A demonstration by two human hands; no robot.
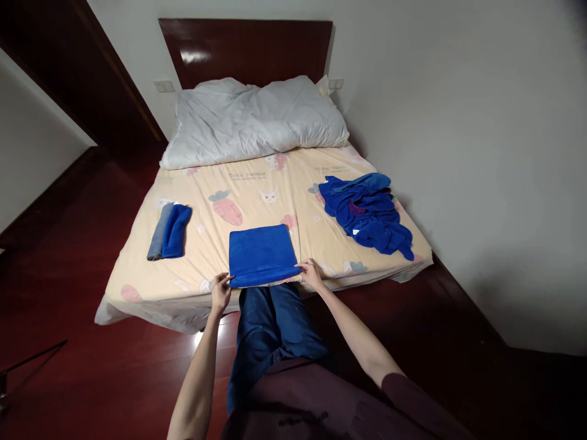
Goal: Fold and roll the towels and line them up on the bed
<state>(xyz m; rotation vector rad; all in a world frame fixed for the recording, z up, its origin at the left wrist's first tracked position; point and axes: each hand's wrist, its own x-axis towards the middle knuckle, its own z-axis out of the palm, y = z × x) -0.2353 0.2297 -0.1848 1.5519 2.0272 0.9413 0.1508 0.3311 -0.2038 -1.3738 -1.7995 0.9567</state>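
A blue towel (262,250) lies flat as a folded rectangle at the front edge of the bed, with a narrow fold along its near side. My left hand (221,292) pinches the near left corner of that fold. At the near right corner, my right hand (310,274) grips the same fold between thumb and fingers. To the left sit two rolled towels side by side, a grey one (160,232) and a blue one (177,231). A loose heap of blue towels (371,214) lies on the right, with a dark purple bit showing in it.
The bed (206,195) wears a cream sheet printed with carrots and rabbits. A bunched whitish quilt (257,119) lies before the dark wooden headboard (247,49). Walls stand behind and to the right. A thin dark rod (36,355) shows at lower left above the reddish floor (92,379).
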